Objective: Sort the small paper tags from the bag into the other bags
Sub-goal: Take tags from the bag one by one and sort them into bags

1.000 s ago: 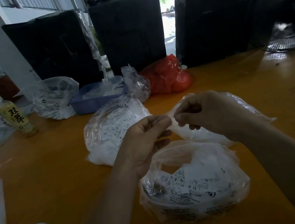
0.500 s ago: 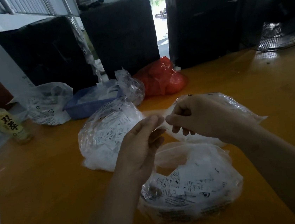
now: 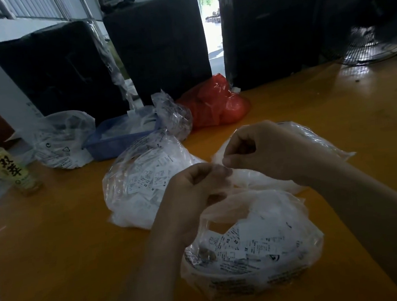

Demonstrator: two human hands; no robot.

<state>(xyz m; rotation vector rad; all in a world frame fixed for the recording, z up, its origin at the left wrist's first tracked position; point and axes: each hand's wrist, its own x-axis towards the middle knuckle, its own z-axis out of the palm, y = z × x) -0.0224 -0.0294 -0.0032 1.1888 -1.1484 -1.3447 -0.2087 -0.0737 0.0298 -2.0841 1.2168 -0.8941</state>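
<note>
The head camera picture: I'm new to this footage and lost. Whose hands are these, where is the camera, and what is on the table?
There is no machine: a person wears a camera on the head, looking down at their own two hands. The left hand and right hand meet fingertip to fingertip, seemingly pinching something small between them; what it is cannot be made out. On the orange table lie clear bags of paper tags: the near bag, the left bag and the right bag. Further back are a blue tray, a red bag and a bottle.
</note>
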